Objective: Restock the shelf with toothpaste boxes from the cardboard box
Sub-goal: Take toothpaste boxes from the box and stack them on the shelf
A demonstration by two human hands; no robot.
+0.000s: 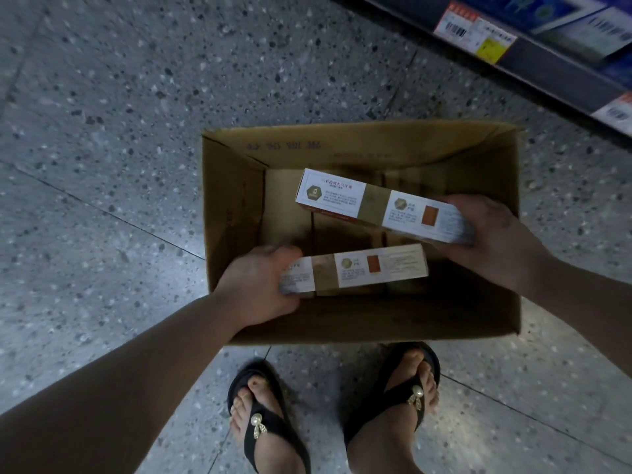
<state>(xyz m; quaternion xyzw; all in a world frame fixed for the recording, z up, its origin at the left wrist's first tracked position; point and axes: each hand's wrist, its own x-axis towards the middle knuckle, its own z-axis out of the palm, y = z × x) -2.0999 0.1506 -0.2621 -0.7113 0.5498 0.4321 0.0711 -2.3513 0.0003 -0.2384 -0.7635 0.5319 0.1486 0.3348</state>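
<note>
An open brown cardboard box (359,145) stands on the floor in front of my feet. My left hand (260,285) is shut on one end of a white and gold toothpaste box (362,270), held over the carton's near side. My right hand (492,241) grips the right end of a second toothpaste box (372,203), which lies slanted above the carton's middle. Apart from these two, the carton's floor shows only bare cardboard. The shelf (533,59) runs across the top right corner.
Price tags (475,32) hang on the shelf's dark front edge, with blue packages above them. Speckled grey floor tiles (102,148) spread to the left and behind the carton. My feet in black sandals (335,412) stand just behind its near wall.
</note>
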